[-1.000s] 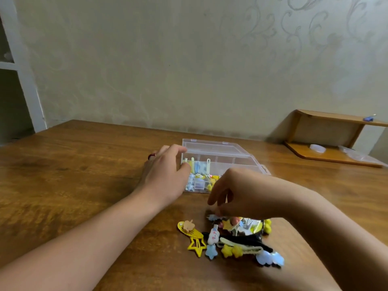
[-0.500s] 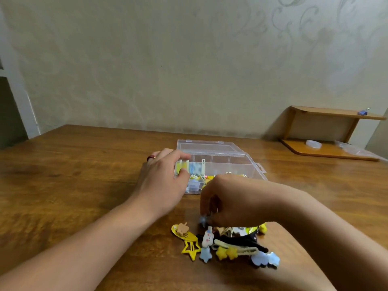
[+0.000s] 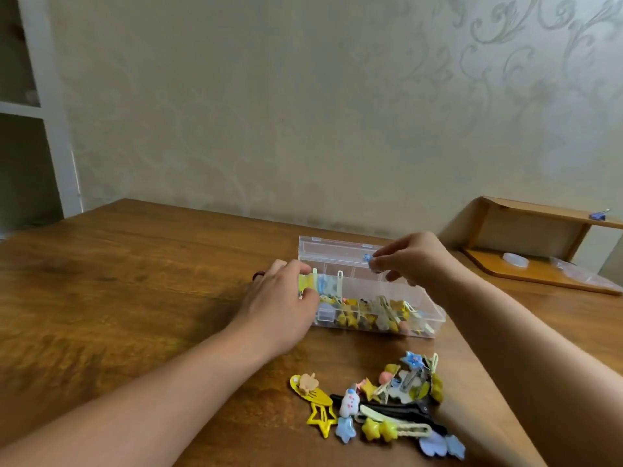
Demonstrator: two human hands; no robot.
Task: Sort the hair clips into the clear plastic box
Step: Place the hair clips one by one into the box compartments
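Observation:
The clear plastic box (image 3: 435, 323) lies open on the wooden table, its compartments holding several yellow and blue hair clips. My left hand (image 3: 281, 305) grips the box's left end, fingers curled over its rim. My right hand (image 3: 409, 259) hovers above the box's back compartments and pinches a small blue hair clip (image 3: 367, 258) between thumb and fingertips. Nearer to me lies a loose pile of hair clips (image 3: 381, 402): yellow stars, a blue star, a white figure, black and pale green clips.
The wooden table (image 3: 135, 281) stretches left and back to a patterned wall. A low wooden shelf (image 3: 539, 244) stands at the back right with small clear items on it. A small red object (image 3: 259, 275) peeks out behind my left hand.
My right hand has lifted from the pile with a small blue clip and moved up over the box. My left hand has stayed on the box's left end.

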